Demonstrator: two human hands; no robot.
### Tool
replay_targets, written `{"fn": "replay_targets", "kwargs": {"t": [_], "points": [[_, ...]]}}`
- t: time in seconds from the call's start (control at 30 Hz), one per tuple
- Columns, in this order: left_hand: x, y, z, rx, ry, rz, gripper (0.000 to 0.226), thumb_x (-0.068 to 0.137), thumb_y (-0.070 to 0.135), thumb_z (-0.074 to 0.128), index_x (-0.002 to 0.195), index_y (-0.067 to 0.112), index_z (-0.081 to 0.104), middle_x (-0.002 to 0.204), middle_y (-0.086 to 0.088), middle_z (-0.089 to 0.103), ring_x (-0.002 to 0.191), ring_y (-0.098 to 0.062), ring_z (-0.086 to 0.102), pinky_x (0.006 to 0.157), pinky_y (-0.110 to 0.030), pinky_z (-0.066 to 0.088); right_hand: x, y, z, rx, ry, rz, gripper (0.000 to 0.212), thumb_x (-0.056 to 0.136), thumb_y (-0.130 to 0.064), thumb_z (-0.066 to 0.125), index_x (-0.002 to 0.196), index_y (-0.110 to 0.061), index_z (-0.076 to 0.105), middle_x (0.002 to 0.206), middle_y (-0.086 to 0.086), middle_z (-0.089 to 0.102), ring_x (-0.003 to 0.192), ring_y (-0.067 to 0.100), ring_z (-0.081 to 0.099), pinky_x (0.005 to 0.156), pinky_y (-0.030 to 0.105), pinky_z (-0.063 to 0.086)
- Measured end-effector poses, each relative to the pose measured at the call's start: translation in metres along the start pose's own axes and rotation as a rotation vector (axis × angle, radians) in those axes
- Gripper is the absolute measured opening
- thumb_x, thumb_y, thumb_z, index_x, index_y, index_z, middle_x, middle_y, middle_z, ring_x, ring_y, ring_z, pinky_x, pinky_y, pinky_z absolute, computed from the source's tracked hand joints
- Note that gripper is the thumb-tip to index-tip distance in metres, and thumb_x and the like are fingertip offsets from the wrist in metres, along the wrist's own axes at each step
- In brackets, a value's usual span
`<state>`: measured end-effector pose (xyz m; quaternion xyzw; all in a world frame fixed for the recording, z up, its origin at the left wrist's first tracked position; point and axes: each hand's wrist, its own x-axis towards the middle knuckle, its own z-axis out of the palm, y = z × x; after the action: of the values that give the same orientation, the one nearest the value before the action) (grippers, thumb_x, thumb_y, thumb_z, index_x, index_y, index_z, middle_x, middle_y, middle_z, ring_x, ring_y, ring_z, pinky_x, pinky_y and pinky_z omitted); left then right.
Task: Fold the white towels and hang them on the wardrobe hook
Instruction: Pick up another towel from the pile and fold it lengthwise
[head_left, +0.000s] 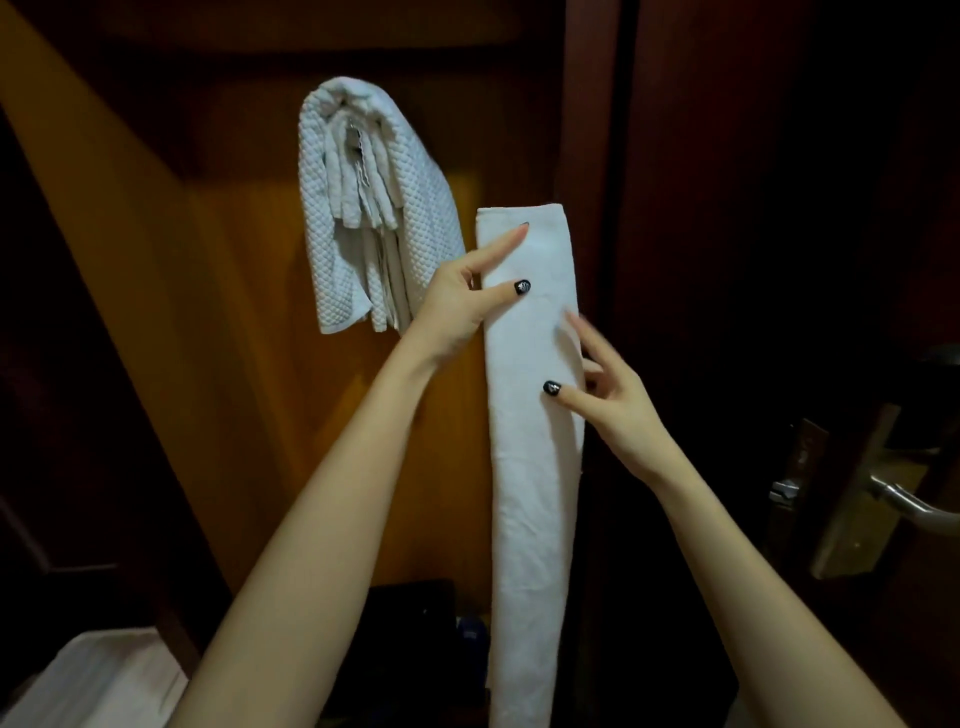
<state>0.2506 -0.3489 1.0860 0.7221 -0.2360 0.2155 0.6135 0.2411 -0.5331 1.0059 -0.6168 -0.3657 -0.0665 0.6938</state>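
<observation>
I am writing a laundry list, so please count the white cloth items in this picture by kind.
Waffle-textured towel, hanging up: 1
Smooth towel, folded into a long strip: 1
White cloth at bottom left, kind unclear: 1
Total: 3
</observation>
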Motion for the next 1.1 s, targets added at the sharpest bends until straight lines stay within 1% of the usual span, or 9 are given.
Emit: {"fn": "replay_targets", "kwargs": {"t": [0.1, 0.2, 0.4, 0.53, 0.6, 0.73, 0.9, 1.03, 1.1], "points": [[0.010, 0.001, -0.007, 0.065, 0.080, -0.026, 0.053, 0.088, 0.004, 0.064, 0.137, 0.017, 0.050, 0.140, 0.012, 0.046, 0.136, -0.024, 0.040, 0.112, -0.055, 0.024, -0.002, 0.007, -0.005, -0.014, -0.078, 0.069, 0.033, 0.084, 0.003, 0.066, 0.103, -0.023, 0.072, 0.107, -0.009, 0.073, 0.103, 0.005, 0.065, 0.083, 0.016, 0.049], [0.013, -0.004, -0.013, 0.082, 0.134, -0.056, 0.054, 0.088, 0.003, 0.064, 0.138, 0.015, 0.048, 0.144, -0.002, 0.046, 0.135, -0.023, 0.041, 0.112, -0.049, 0.032, -0.012, 0.020, -0.009, -0.013, -0.207, 0.203, 0.024, 0.082, 0.000, 0.071, 0.090, -0.023, 0.074, 0.096, -0.012, 0.071, 0.092, 0.004, 0.065, 0.077, 0.015, 0.049], [-0.002, -0.022, -0.026, 0.133, 0.171, -0.154, 0.062, 0.089, 0.001, 0.063, 0.144, 0.013, 0.039, 0.140, -0.002, 0.049, 0.110, -0.001, 0.056, 0.080, -0.012, 0.051, -0.040, 0.047, -0.016, -0.027, -0.276, 0.357, 0.035, 0.089, -0.006, 0.065, 0.108, -0.035, 0.073, 0.118, -0.022, 0.065, 0.113, -0.003, 0.058, 0.084, 0.011, 0.047], [-0.022, -0.033, -0.043, 0.041, 0.028, -0.377, 0.091, 0.083, 0.001, 0.069, 0.152, 0.031, 0.017, 0.127, 0.011, 0.050, 0.095, -0.002, 0.065, 0.066, -0.022, 0.054, -0.041, 0.047, -0.024, -0.006, -0.170, 0.324, 0.032, 0.093, -0.002, 0.056, 0.097, -0.026, 0.077, 0.111, -0.008, 0.071, 0.110, 0.006, 0.062, 0.085, 0.015, 0.047], [-0.029, -0.040, -0.047, -0.019, 0.077, -0.371, 0.082, 0.082, -0.004, 0.068, 0.148, 0.027, 0.031, 0.124, 0.013, 0.055, 0.095, -0.001, 0.066, 0.070, -0.022, 0.055, -0.039, 0.045, -0.026, 0.001, -0.191, 0.342, 0.033, 0.094, -0.001, 0.054, 0.095, -0.025, 0.077, 0.109, -0.008, 0.071, 0.108, 0.006, 0.063, 0.083, 0.014, 0.048], [-0.038, -0.039, -0.045, -0.114, 0.154, -0.363, 0.038, 0.082, -0.004, 0.066, 0.112, 0.019, 0.070, 0.119, -0.008, 0.067, 0.099, -0.017, 0.065, 0.066, -0.017, 0.053, -0.035, 0.043, -0.025, 0.018, -0.194, 0.361, 0.035, 0.095, -0.002, 0.053, 0.099, -0.028, 0.076, 0.111, -0.014, 0.070, 0.109, 0.002, 0.062, 0.081, 0.012, 0.048], [-0.031, -0.028, -0.038, -0.009, 0.120, -0.242, 0.044, 0.085, -0.002, 0.065, 0.121, 0.023, 0.066, 0.094, 0.002, 0.068, 0.093, -0.015, 0.062, 0.089, -0.037, 0.052, -0.031, 0.053, -0.008, -0.090, -0.145, 0.321, 0.037, 0.095, -0.014, 0.060, 0.120, -0.040, 0.063, 0.127, -0.018, 0.062, 0.125, 0.005, 0.052, 0.100, 0.026, 0.046], [-0.020, -0.013, -0.035, 0.150, 0.086, -0.133, 0.051, 0.085, 0.005, 0.066, 0.125, 0.036, 0.059, 0.085, 0.004, 0.062, 0.080, -0.018, 0.048, 0.070, -0.036, 0.046, -0.022, 0.059, 0.029, -0.324, 0.051, 0.155, 0.060, 0.090, -0.037, 0.064, 0.142, -0.045, 0.035, 0.141, -0.034, 0.032, 0.137, -0.002, 0.029, 0.112, 0.030, 0.029], [-0.014, -0.006, -0.039, 0.237, 0.067, -0.075, 0.050, 0.088, 0.011, 0.064, 0.132, 0.032, 0.054, 0.086, 0.005, 0.060, 0.079, -0.019, 0.046, 0.069, -0.035, 0.043, -0.017, 0.060, 0.053, -0.406, 0.201, 0.064, 0.064, 0.090, -0.038, 0.064, 0.141, -0.051, 0.029, 0.148, -0.025, 0.027, 0.137, -0.004, 0.022, 0.112, 0.028, 0.026]]}}
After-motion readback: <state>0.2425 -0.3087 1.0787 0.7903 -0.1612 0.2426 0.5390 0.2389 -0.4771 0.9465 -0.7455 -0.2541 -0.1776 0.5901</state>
